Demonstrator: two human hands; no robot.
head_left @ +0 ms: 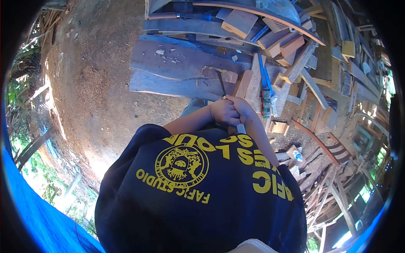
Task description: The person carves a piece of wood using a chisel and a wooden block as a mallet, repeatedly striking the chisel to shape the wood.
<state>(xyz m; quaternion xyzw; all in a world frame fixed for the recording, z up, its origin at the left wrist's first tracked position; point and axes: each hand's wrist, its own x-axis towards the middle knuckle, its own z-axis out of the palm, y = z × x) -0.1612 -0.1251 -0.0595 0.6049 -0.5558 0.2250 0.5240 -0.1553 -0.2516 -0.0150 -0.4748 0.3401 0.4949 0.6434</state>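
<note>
A slim dark tool (222, 84) is being clamped by the left hand (222, 114) and the right hand (241, 109), both closed and pressed against each other; the gripped end is being hidden by the fingers, so its shape cannot be told. The bare shaft is being angled forward from the fists, its far end being held at a small brown wood piece (228, 76) — whether it is touching cannot be told. That piece is being supported by broad planks (166, 82), over which pale chips (160, 52) are being left scattered. Just to the right, a plaid cloth (265, 102) is being overlapped by long blue handles (264, 71). Farther forward, wooden blocks (242, 23) are being heaped beneath a curved strip (253, 9), and beside the planks bare ground (95, 55) is being lit in patches. Nearest the camera, a dark shirt (181, 223) with yellow lettering is being worn.
</note>
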